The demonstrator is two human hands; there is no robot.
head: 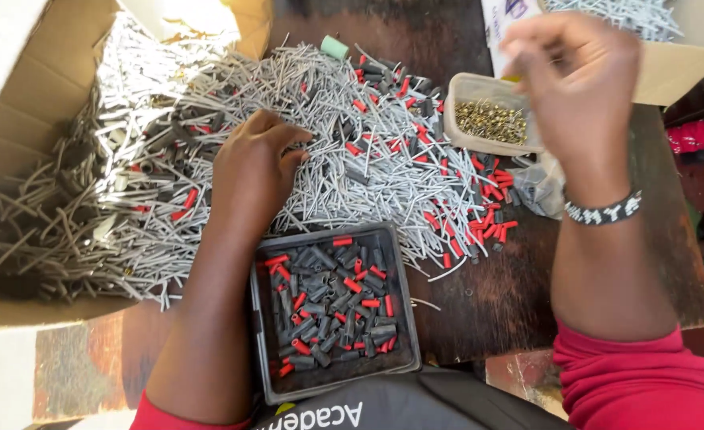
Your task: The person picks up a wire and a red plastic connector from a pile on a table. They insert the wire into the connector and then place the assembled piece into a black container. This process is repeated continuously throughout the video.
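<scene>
**Hands over a heap of grey pins and sleeves**

While the left hand [252, 171] rests palm-down on the heap of thin grey pins [312, 103], its fingers [288, 147] are curled loosely and pressed into the pile, their tips partly buried so that whatever they may pinch cannot be told. The right hand [579, 87] is raised at the far right, above a small beige tub [467, 87] of brass-coloured bits; it is blurred, with its fingers bunched together and pointing down, and whether anything sits between them cannot be made out. A beaded black-and-white wristband [603, 211] circles the right wrist, and red sleeves are cut off by the near edge.

Grey pins cover the middle of the dark wooden tabletop [495, 295] and spill left into an open cardboard box [17, 111], whose flaps run out of view. Short red and dark grey sleeves are scattered through the heap, thickest at its right edge. Just near of the left hand stands a square black tray [404, 263], filled with the same red and dark grey sleeves. A second cardboard box [686, 68] with more grey pins shows at the far right, mostly cut off. A clear plastic bag [539, 187] lies crumpled beside the tub, its contents unclear.
</scene>
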